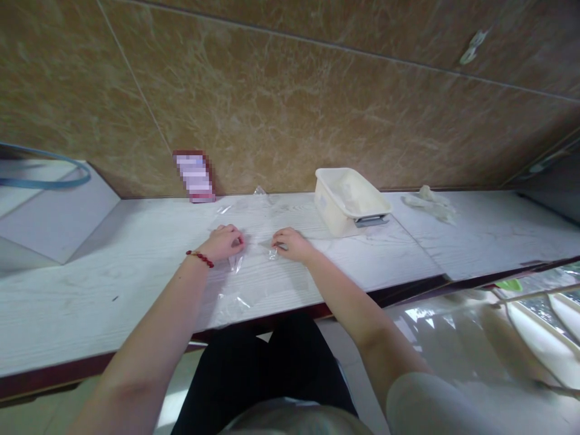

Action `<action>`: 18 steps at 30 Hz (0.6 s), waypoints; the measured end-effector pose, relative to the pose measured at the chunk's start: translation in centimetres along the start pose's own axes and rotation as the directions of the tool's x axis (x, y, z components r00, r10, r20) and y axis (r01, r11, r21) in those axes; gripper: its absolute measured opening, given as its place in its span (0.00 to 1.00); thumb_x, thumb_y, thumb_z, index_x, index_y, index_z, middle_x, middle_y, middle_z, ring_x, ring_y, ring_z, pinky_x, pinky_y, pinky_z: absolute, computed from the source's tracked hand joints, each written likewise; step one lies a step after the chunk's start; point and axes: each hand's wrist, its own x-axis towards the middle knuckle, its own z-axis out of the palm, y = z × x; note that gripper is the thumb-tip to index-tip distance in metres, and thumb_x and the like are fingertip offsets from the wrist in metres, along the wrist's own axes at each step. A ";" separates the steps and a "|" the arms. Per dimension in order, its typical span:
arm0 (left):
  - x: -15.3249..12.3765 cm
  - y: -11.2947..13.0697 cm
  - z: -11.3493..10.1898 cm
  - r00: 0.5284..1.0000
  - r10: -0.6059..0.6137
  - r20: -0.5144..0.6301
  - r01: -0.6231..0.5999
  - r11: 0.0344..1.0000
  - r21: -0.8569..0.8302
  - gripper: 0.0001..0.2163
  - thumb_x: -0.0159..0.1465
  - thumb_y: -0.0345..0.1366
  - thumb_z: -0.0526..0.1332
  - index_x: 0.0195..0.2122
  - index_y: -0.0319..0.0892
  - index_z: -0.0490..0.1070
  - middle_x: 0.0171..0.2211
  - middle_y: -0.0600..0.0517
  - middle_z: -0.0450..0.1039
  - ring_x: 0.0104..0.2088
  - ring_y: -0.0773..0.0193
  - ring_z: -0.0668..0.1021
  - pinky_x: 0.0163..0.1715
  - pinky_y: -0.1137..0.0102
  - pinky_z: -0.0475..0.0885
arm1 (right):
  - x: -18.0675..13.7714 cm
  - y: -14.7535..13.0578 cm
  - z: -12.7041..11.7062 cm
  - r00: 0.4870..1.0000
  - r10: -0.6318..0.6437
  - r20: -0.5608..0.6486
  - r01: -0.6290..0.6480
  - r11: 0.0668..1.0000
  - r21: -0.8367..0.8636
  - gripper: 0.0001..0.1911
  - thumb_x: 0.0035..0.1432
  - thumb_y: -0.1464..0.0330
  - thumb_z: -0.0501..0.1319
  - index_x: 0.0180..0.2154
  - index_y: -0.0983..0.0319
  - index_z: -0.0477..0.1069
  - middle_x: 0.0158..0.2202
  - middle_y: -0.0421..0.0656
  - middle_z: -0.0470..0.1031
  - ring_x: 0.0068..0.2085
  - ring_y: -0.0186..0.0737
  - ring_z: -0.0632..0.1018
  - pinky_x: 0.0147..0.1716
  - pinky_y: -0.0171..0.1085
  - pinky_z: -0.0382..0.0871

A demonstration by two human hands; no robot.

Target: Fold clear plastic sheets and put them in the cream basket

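Observation:
A thin sheet of clear plastic [242, 300], perhaps a bag, lies spread over the white wood-grain worktop in front of me. My left hand [225, 241], with a red bead bracelet [200, 258] at the wrist, has its fingers curled closed on the plastic. To its right, my right hand [290, 244] pinches a crumpled bit of the plastic near the fingertips. A short gap separates the two hands, both low over the surface. The film's outline is hard to make out, showing mostly as glints.
Right of my hands stands a cream plastic bin [335, 211] with a grey latch and something clear inside. Farther right lies a crumpled whitish glove or wrap [430, 205]. A blurred phone-like object [194, 175] leans on the tiled wall. A white box [49, 211] occupies the left.

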 end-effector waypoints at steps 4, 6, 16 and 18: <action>-0.4 -0.7 -0.6 0.999 0.045 -0.019 -0.046 0.996 -0.076 0.13 0.54 0.45 0.52 0.30 0.42 0.70 0.33 0.49 0.71 0.38 0.59 0.71 0.43 0.64 0.61 | -0.3 0.1 0.0 1.000 0.002 0.015 -0.003 1.000 0.021 0.07 0.49 0.73 0.59 0.32 0.61 0.73 0.37 0.43 0.73 0.43 0.36 0.70 0.47 0.38 0.60; -0.6 -1.3 -0.9 0.999 0.039 -0.018 -0.041 0.990 -0.137 0.13 0.54 0.46 0.52 0.30 0.43 0.69 0.32 0.50 0.72 0.36 0.59 0.72 0.41 0.66 0.63 | -0.4 0.0 -0.1 1.000 0.006 0.027 -0.007 1.000 0.028 0.08 0.50 0.72 0.58 0.33 0.60 0.73 0.38 0.43 0.72 0.43 0.36 0.70 0.47 0.38 0.60; -1.1 -4.0 -0.4 0.996 -0.086 -0.035 0.071 0.946 -0.316 0.19 0.51 0.52 0.54 0.36 0.43 0.67 0.31 0.53 0.73 0.33 0.63 0.74 0.35 0.71 0.66 | -0.6 -0.5 -0.5 0.997 0.032 0.070 -0.032 0.999 0.000 0.11 0.49 0.75 0.57 0.34 0.60 0.74 0.41 0.44 0.72 0.45 0.36 0.70 0.48 0.38 0.60; -1.1 -4.4 -0.2 0.993 -0.114 -0.020 0.100 0.933 -0.346 0.20 0.51 0.53 0.54 0.36 0.43 0.67 0.32 0.52 0.73 0.33 0.63 0.74 0.35 0.71 0.67 | -0.7 -0.5 -0.7 0.997 0.029 0.077 -0.029 1.000 -0.008 0.13 0.48 0.77 0.56 0.34 0.60 0.75 0.42 0.44 0.73 0.46 0.36 0.70 0.49 0.39 0.60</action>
